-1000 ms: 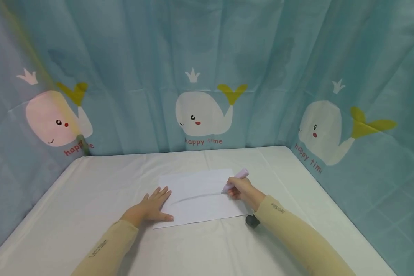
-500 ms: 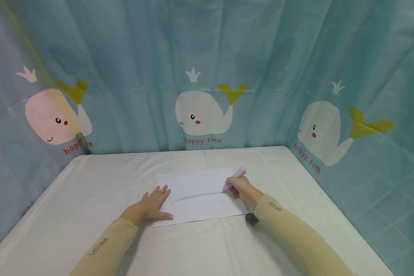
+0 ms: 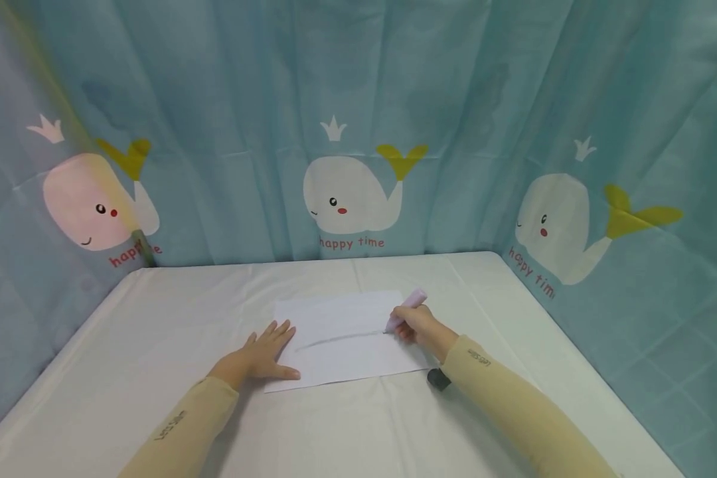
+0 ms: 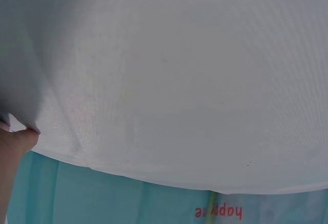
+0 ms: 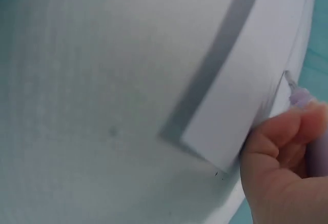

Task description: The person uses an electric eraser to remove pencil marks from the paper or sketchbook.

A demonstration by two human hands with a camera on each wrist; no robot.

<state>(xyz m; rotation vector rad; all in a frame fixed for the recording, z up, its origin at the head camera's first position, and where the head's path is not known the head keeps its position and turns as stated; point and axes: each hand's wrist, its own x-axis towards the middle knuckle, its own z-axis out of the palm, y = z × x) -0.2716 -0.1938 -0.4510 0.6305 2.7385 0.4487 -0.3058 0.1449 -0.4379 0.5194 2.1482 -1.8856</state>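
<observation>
Paper (image 3: 346,366) is seen at centre of the head frame, just below the middle, on the white-covered table (image 3: 173,345). Its left edge is pressed by the left hand (image 3: 263,358), fingers spread, nothing grasped. A light purple marker (image 3: 417,297) is pinched in the right hand (image 3: 420,325), right of centre, tip at the right end of a grey line (image 3: 340,338) drawn across the sheet. The full line is shown only in the head view. In the right wrist view, a shadow is cast along the paper's edge, a gap not made out from the head; the marker's tip is shown closer, at right. In the left wrist view, only part of the hand is caught at the left edge. A dark object (image 3: 438,379) is partly covered by the right sleeve (image 3: 508,405).
</observation>
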